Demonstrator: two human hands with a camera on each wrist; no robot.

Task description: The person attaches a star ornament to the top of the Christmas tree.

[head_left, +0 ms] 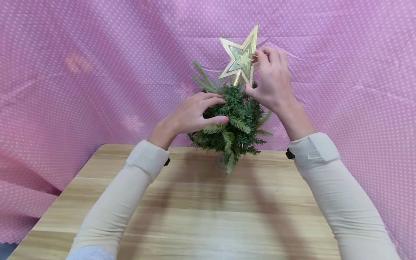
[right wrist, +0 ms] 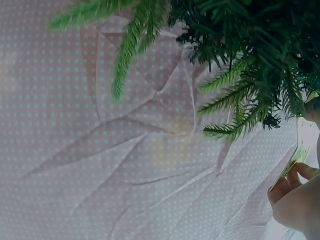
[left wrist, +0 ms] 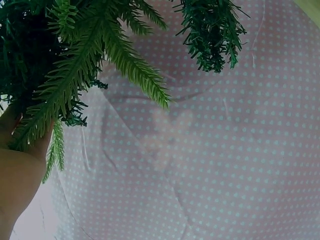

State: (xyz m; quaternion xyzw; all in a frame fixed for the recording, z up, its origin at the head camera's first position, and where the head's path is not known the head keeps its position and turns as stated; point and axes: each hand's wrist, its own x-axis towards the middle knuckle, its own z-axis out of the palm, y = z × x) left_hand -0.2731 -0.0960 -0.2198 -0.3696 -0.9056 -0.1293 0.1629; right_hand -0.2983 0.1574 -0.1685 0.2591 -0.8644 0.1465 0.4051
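A small artificial Christmas tree stands upright on the wooden table, near its back edge. On its top sits a gold star topper, tilted a little to the right. My right hand grips the star's right side with its fingers, the thumb lower by the star's base. Around the left of the upper tree, my left hand holds the foliage between thumb and fingers. The left wrist view shows branches partly covering that hand. Seen edge-on in the right wrist view, the star is held by the fingers.
Pink polka-dot cloth hangs behind and beside the table. Under the branches, the tree's pale, see-through base partly shows. Dark bands are worn near both wrists, over light sleeves.
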